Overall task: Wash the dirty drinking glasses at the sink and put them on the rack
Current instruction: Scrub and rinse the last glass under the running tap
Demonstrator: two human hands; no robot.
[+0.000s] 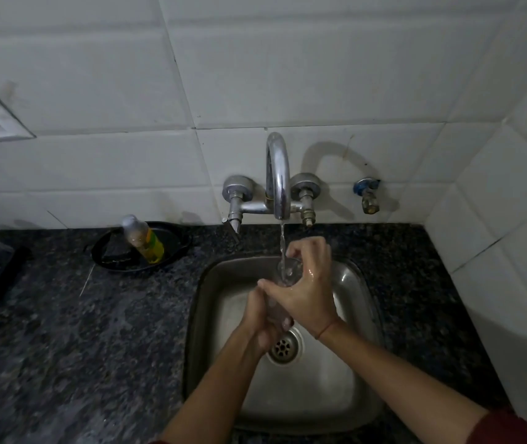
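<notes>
Clear glass under tap stream, gripped round by left hand low, right hand high; mid-sink, well apart from steel walls.

One glass, two hands, one tap, one bottle, one sink.

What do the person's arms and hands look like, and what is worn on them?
Both forearms are bare. A thin red thread circles the right wrist; a dark red sleeve shows higher up that arm. The left hand and right hand are ungloved.
</notes>
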